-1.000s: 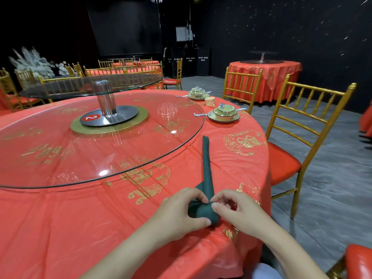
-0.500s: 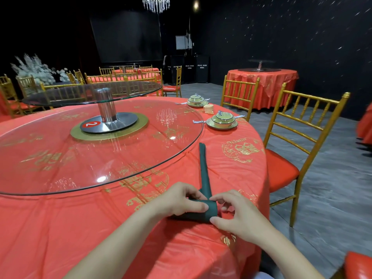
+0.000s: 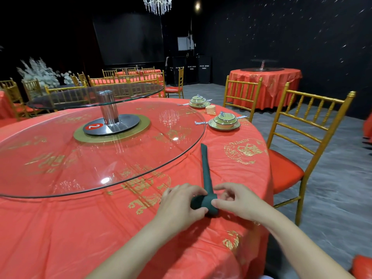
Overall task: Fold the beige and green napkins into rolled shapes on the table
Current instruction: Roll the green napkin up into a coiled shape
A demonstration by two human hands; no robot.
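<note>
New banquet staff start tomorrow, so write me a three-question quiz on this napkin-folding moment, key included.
1. True or false: only the right hand touches the green napkin.
2. The rolled beige napkin sits: A between the two place settings; B inside a wine glass; C in a basket.
3. Which end of the green napkin is rolled up, the near or the far?
Key: 1 false, the left hand grips it too; 2 A; 3 the near end, between the hands.
</note>
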